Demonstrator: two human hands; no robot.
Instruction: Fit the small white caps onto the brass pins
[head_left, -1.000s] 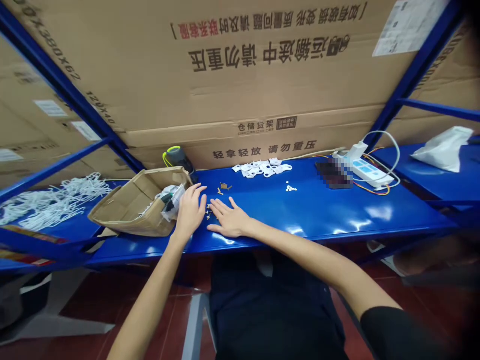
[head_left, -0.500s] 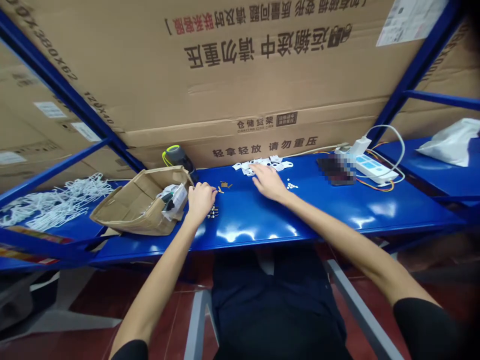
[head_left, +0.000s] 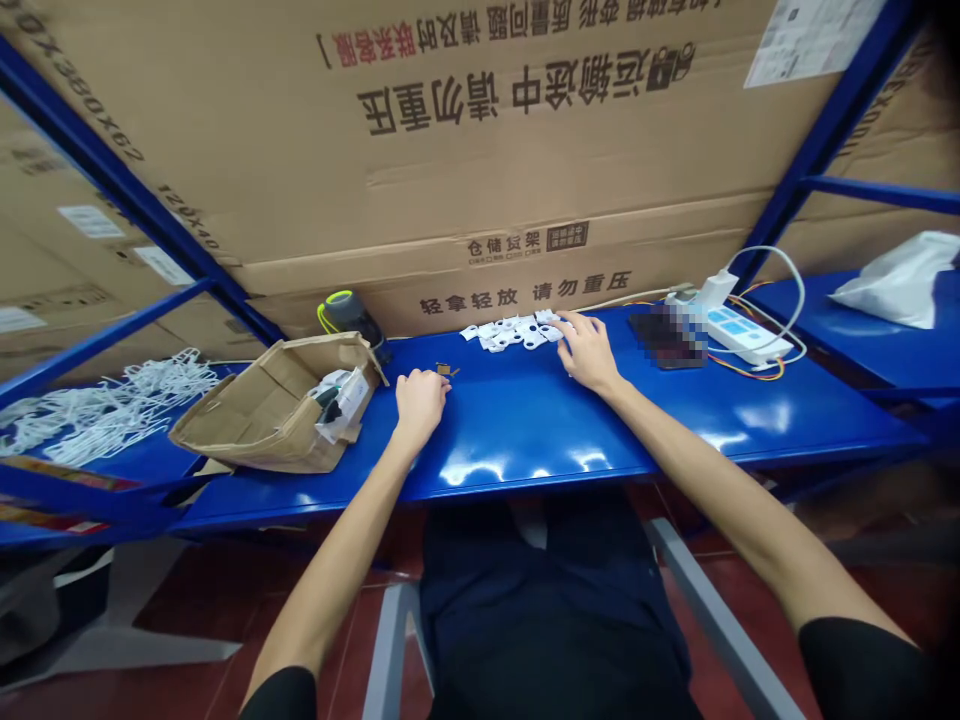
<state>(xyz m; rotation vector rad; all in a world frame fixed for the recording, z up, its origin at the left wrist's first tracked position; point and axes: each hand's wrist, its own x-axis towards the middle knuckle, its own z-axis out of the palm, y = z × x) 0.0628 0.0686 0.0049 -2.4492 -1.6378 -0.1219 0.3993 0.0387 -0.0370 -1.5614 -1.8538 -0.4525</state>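
My left hand (head_left: 420, 401) rests on the blue shelf (head_left: 675, 420) with its fingers curled under, just short of a few small brass parts (head_left: 444, 371). Whether it holds anything is hidden. My right hand (head_left: 586, 350) lies farther back, fingers spread over the right end of a heap of small white plastic parts (head_left: 510, 334). An open cardboard box (head_left: 262, 405) with bagged pieces lies on its side to the left of my left hand.
A white power strip (head_left: 731, 330) with cables and a dark blurred flat item (head_left: 664, 338) sit at the right. A black cylinder with a green ring (head_left: 343, 314) stands behind the box. White cord loops (head_left: 97, 405) lie far left. Large cartons form the back wall.
My right hand has left the spot beside my left hand and reached back and right to the white parts. My left hand has closed and slid slightly right toward the brass parts.
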